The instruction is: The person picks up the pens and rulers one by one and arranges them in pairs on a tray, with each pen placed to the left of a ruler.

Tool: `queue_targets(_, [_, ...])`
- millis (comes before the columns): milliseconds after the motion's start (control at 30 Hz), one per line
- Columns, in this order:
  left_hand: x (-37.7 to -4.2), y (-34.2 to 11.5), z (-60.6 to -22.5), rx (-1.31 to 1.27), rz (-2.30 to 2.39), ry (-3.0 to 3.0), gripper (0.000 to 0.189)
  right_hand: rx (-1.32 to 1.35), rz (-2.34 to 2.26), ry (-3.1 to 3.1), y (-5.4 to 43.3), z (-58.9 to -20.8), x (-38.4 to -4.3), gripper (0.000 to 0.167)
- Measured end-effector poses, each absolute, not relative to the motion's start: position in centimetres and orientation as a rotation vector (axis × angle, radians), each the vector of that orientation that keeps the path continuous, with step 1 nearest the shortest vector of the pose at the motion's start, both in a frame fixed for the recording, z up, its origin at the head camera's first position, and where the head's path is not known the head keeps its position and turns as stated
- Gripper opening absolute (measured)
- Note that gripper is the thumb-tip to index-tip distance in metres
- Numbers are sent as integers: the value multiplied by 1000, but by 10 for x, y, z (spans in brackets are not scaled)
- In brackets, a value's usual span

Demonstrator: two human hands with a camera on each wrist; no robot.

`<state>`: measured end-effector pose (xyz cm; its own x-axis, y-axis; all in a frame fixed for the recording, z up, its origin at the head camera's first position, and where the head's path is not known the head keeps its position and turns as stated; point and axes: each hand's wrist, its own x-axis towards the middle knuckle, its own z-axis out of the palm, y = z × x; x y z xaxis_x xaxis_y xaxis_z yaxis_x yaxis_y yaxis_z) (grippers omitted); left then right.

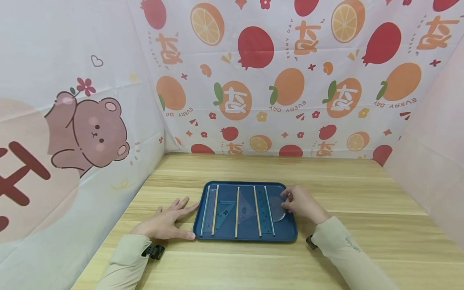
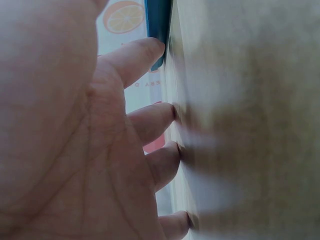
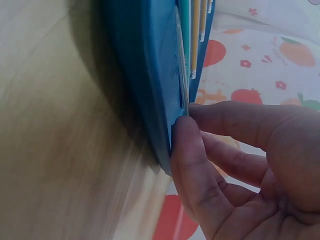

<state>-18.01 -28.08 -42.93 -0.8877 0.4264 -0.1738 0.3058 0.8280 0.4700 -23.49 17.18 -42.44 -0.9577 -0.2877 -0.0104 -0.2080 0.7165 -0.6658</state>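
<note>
A dark blue tray (image 1: 224,238) lies on the table, holding several pencils (image 1: 237,217) laid roughly parallel. Between and under them are a teal set square (image 1: 225,213), a clear set square (image 1: 247,213) and a teal ruler (image 1: 265,211). At the tray's right end, my right hand (image 1: 304,205) pinches the edge of a clear, half-round protractor (image 1: 278,210) between thumb and fingers. The right wrist view shows that thin protractor (image 3: 181,60) edge-on, close over the tray floor. My left hand (image 1: 166,223) rests with spread fingers on the wood, beside the tray's left edge.
The wooden table (image 1: 268,266) extends around the tray. A fruit-printed cloth (image 1: 253,92) hangs behind it, and a cloth with a printed bear (image 1: 98,133) hangs at the left. A pale cloth (image 1: 435,161) stands along the right side.
</note>
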Motion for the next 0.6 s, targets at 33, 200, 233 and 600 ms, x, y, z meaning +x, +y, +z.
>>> queue_targets(33, [-180,-281,-429,561,639,2738,105,-402,-1056,2809,171,-425,-234,28])
queue_targets(200, [-180,-283,-429,565,643,2744,104,-378,-988,2839,167,-424,-234,28])
queue_targets(233, [-180,-283,-429,565,646,2744,104,-376,-976,2843,166,-423,-234,29])
queue_targets(600, [-183,-289,-436,577,712,2727,103,-378,-1022,2831,189,-426,-237,26])
